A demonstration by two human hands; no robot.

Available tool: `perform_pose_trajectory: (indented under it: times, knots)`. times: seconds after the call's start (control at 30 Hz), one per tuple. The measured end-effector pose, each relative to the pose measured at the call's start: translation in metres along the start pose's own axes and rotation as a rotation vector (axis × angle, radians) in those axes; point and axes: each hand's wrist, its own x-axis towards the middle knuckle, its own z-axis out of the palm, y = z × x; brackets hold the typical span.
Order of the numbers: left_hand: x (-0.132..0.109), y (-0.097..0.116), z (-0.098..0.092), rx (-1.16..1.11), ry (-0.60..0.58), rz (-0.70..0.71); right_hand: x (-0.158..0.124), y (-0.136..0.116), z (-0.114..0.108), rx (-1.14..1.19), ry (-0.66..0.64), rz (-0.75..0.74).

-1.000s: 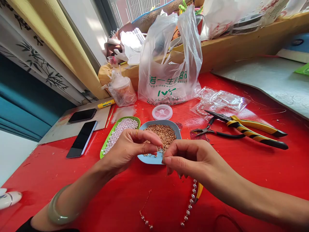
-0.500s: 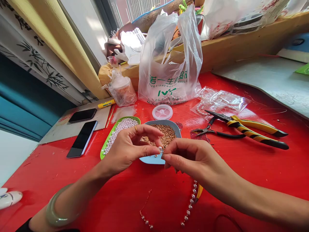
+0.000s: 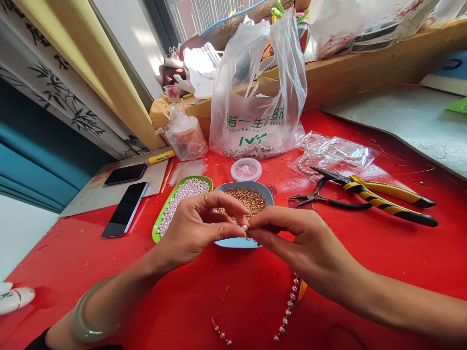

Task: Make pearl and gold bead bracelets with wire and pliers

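A single pearl bead point(image 3: 244, 227) sits between the fingertips of both hands, over the near rim of a blue tray point(image 3: 239, 242) of gold beads. My left hand point(image 3: 206, 221) pinches the pearl from the left, thumb below and forefinger above. From the right, my right hand point(image 3: 292, 228) is closed at the fingertips against the pearl; anything finer in its pinch is too small to make out. A strand of pearls point(image 3: 288, 311) hangs or lies below my right hand. Left of it lies a short chain end with pearls point(image 3: 221, 332). Behind my left hand is a green tray point(image 3: 156, 234) of white pearls.
Pliers with yellow-black handles point(image 3: 394, 201) and smaller pliers point(image 3: 321, 200) lie right. Behind stand a plastic bag point(image 3: 255, 112), a wrapped cup point(image 3: 186, 136) and a round lid point(image 3: 246, 170). Two phones point(image 3: 124, 210) point(image 3: 126, 174) lie left; bagged pearls point(image 3: 332, 153) lie back right.
The fingertips of both hands have closed in slightly around the pearl, and my right forefinger has shifted a little. The trays and tools have not moved.
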Motion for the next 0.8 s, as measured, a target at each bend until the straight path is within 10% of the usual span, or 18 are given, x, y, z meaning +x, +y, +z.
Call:
perform_pose_trajectory:
  times: [0.8]
  knots:
    - [0.0007,-0.0034,-0.001,0.111,0.047,0.189,0.0003,-0.0046,-0.004,0.037,-0.017,0.036]
